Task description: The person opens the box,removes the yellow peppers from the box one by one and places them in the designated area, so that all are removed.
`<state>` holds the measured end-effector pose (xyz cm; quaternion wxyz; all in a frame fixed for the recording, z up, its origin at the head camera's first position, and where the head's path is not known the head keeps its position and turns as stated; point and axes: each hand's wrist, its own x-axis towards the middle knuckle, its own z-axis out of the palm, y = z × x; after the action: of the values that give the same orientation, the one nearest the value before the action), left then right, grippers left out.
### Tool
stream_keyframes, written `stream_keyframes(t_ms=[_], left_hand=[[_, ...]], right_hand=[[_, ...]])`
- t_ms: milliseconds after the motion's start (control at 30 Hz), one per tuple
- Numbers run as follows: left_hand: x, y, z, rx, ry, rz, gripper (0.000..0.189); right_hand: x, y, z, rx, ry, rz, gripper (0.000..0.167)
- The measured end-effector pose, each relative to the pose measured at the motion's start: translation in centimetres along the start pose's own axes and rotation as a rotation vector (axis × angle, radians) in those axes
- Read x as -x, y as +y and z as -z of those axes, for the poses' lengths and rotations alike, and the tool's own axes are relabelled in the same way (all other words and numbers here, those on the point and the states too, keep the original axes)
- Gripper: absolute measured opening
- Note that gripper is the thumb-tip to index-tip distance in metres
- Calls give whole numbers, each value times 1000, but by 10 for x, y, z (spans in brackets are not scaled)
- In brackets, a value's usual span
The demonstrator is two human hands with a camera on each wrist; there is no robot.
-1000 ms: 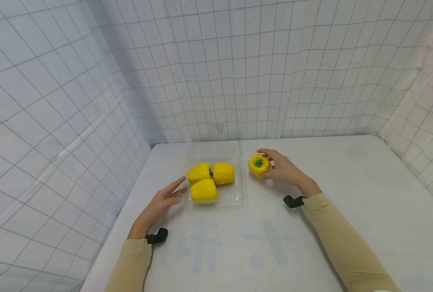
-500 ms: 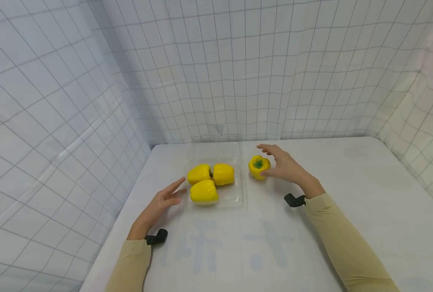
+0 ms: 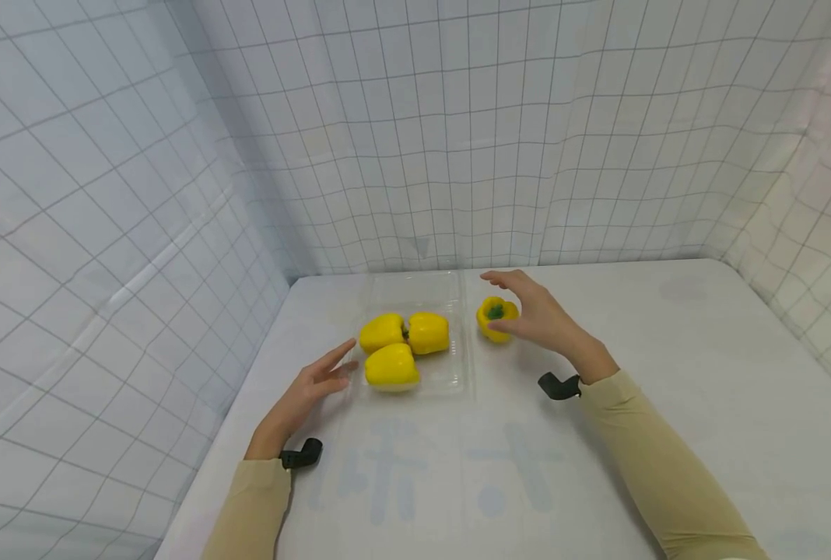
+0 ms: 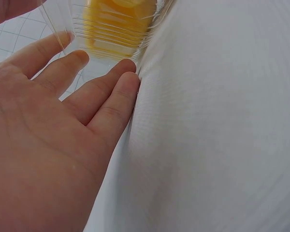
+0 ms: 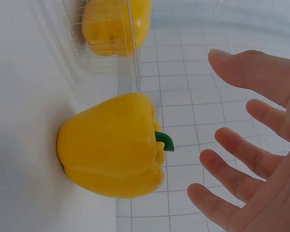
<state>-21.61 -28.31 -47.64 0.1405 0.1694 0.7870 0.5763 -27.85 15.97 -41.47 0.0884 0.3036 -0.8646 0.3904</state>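
Note:
One yellow bell pepper (image 3: pixel 485 321) stands upright on the table, green stem up, to the right of a clear plastic container (image 3: pixel 445 378). My right hand (image 3: pixel 545 320) hovers over it with spread fingers; in the right wrist view a gap separates the fingers (image 5: pixel 237 176) from the pepper. Inside the container lie three more yellow peppers: one at back left (image 3: pixel 382 334), one at back right (image 3: pixel 429 333), one at front left (image 3: pixel 391 368). At the container's left side is my left hand (image 3: pixel 302 398), its fingertips (image 4: pixel 126 83) at the clear wall and table.
The container's clear lid (image 3: pixel 415 288) lies folded back behind it. White table cloth (image 3: pixel 639 334) spreads around, with faint blue marks in front. Gridded white curtains (image 3: pixel 443 140) stand behind and at both sides.
My right hand has let go of the standing pepper; its fingers have spread and lifted off, shifting slightly left above it. The pepper and my left hand have stayed in place.

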Motion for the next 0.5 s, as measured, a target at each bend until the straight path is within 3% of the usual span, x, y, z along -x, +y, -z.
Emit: stream_keyframes(t_ms=[300,500], left_hand=[[-7,0,-1,-2,-20,-19,63],[-5,0,-1,9,-5,12,63]], right_hand=[[1,-10,-1,12,32,42,73],[-5,-18,-14,29,-13,89,70]])
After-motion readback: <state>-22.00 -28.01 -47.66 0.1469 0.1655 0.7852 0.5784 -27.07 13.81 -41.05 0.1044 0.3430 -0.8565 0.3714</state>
